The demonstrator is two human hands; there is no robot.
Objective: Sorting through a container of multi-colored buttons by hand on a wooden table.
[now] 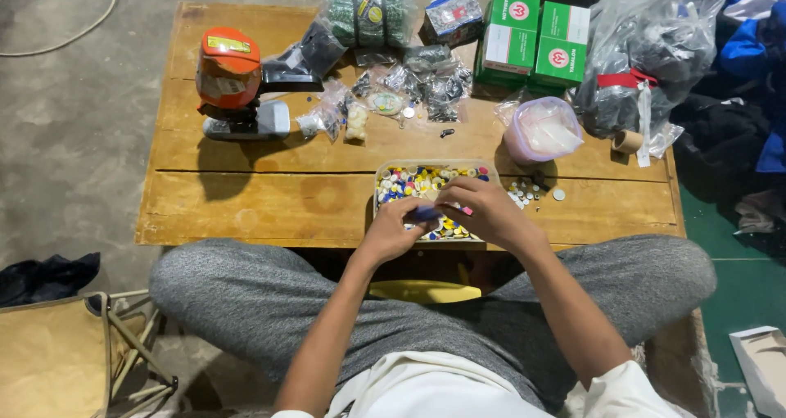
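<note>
I sit cross-legged at a low wooden table (270, 197). Near its front edge stands a clear tray (385, 171) full of small coloured buttons or caps. My left hand (391, 231) and my right hand (489, 211) meet just over the tray's front part. Between their fingertips is a small blue piece (426, 213) with a pink tip at its right end. Both hands pinch it. A few loose white and grey buttons (524, 194) lie on the table right of the tray.
An orange and grey machine (231, 82) stands at back left. Small clear bags of parts (401, 86), green boxes (532, 41), a pink bag (542, 130), a big clear sack (647, 49) and a tape roll (628, 141) crowd the back. A folding stool (65, 352) is at lower left.
</note>
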